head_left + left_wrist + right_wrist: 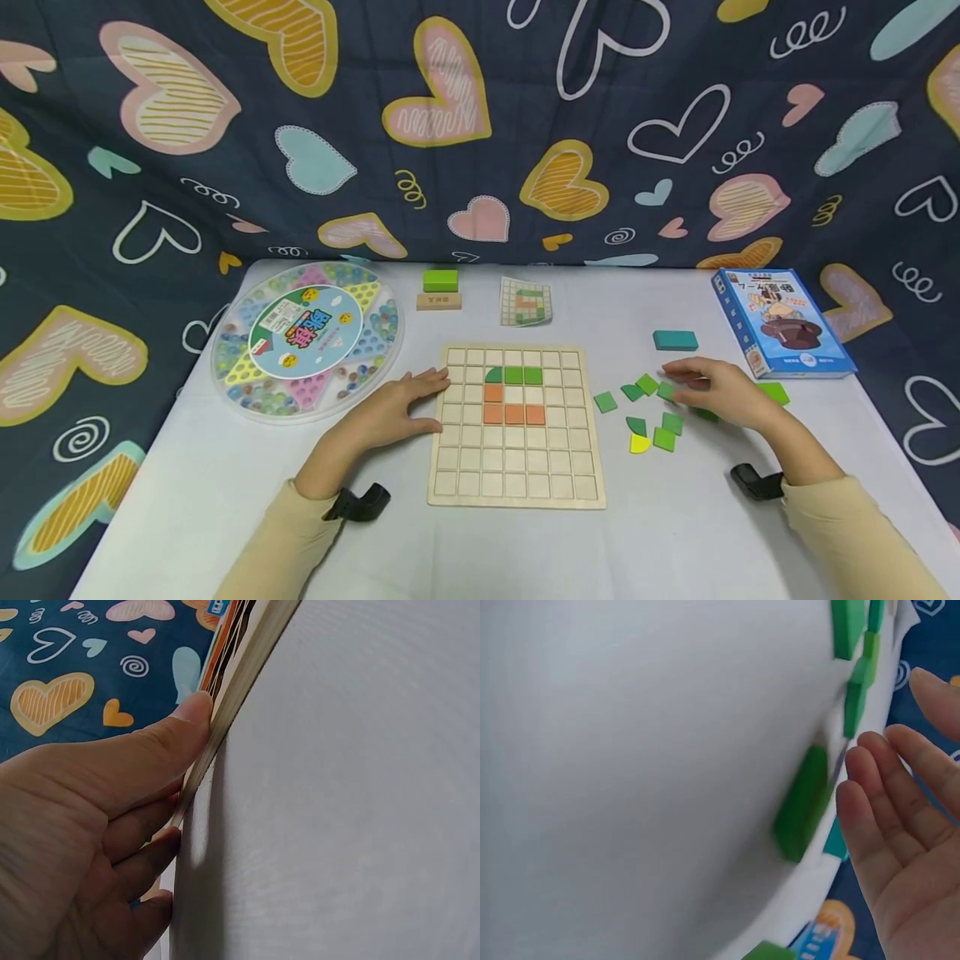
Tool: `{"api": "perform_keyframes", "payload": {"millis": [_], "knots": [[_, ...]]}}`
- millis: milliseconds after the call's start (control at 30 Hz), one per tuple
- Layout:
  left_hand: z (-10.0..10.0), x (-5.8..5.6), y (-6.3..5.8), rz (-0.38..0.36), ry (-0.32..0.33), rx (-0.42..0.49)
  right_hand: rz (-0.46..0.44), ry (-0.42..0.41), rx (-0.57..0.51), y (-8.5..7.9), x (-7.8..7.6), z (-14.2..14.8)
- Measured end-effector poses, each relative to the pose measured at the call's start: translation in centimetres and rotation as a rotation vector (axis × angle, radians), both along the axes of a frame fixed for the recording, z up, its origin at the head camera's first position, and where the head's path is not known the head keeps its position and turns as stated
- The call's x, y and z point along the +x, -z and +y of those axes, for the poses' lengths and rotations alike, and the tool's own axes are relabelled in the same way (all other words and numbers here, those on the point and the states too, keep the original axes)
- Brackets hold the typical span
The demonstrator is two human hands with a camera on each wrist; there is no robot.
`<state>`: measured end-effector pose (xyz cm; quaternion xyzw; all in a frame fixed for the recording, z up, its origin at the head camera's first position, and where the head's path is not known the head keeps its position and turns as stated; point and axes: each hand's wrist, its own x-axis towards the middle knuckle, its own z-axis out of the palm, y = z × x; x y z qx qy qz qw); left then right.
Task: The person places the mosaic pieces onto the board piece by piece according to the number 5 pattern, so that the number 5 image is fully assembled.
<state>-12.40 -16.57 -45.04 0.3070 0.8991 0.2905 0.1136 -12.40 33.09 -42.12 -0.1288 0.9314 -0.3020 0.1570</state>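
Note:
A wooden grid board (517, 487) lies on the white table. In its upper part sit a dark green quarter-round tile (493, 375), two green square tiles (513, 375) and several orange square tiles (514, 414). My left hand (390, 408) rests against the board's left edge; the left wrist view shows the thumb (193, 712) and fingertips along that edge. To the right of the board, my right hand (716, 392) hovers over loose green tiles (664, 439), fingers loosely extended and nothing held. A yellow tile (639, 444) lies among them. Close below the right fingertips appears a green tile (802, 802).
Behind the board lies a pattern card (525, 304), left of it a green block (440, 280) and a wooden block (438, 302). A round marble game case (307, 333) occupies the left. A teal block (675, 340) and a blue box (795, 333) stand at the right.

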Motion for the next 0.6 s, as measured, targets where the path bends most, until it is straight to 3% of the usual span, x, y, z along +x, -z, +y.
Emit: {"api": "perform_keyframes", "payload": {"millis": [233, 600], "knots": [[0.0, -0.2, -0.1, 0.01, 0.003, -0.001, 0.037, 0.037, 0.045, 0.9, 0.4, 0.6], [0.1, -0.1, 0.0, 0.002, 0.001, 0.005, 0.101, 0.029, 0.102, 1.4, 0.3, 0.0]]}}
